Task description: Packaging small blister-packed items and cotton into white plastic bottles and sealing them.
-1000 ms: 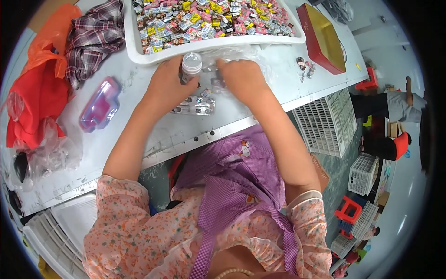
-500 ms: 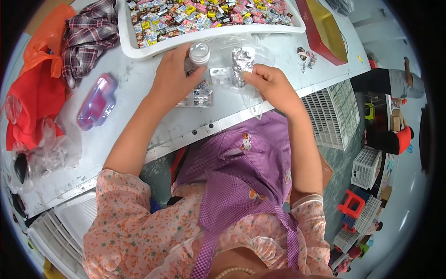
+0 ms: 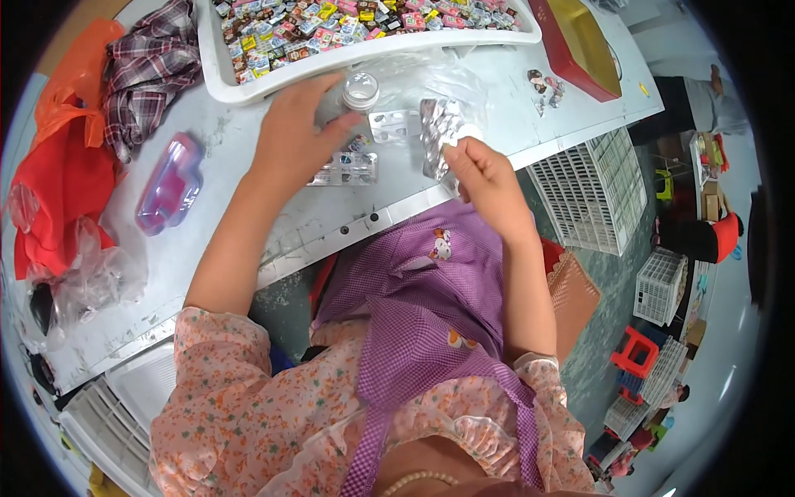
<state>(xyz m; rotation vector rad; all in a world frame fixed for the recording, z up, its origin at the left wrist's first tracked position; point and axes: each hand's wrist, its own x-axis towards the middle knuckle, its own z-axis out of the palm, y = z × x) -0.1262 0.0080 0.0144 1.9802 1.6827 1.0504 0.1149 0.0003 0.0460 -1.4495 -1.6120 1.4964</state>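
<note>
My left hand (image 3: 291, 132) is slightly blurred, its thumb and fingers apart beside a small clear round jar (image 3: 361, 89) on the table. It does not appear to grip the jar. My right hand (image 3: 489, 174) pinches a silver foil blister pack (image 3: 436, 137) near the table's front edge, tilted upright. A white piece (image 3: 469, 132) shows just above those fingertips; its kind is unclear. Between the hands lies a white-edged blister pack (image 3: 393, 126). Another silver blister pack (image 3: 354, 168) lies by my left wrist, partly hidden. Crumpled clear plastic (image 3: 422, 74) spreads behind the jar.
A white tray (image 3: 211, 74) of wrapped sweets stands at the back, with a red and gold box (image 3: 571, 50) to its right. Leftward lie a purple plastic case (image 3: 171, 184), a plaid cloth (image 3: 153, 70) and red bags (image 3: 66, 190). White crates (image 3: 592, 195) stand right of the table.
My right hand has moved toward the table's front edge and turned the blister pack it holds. My left hand has drawn slightly left, away from the jar.
</note>
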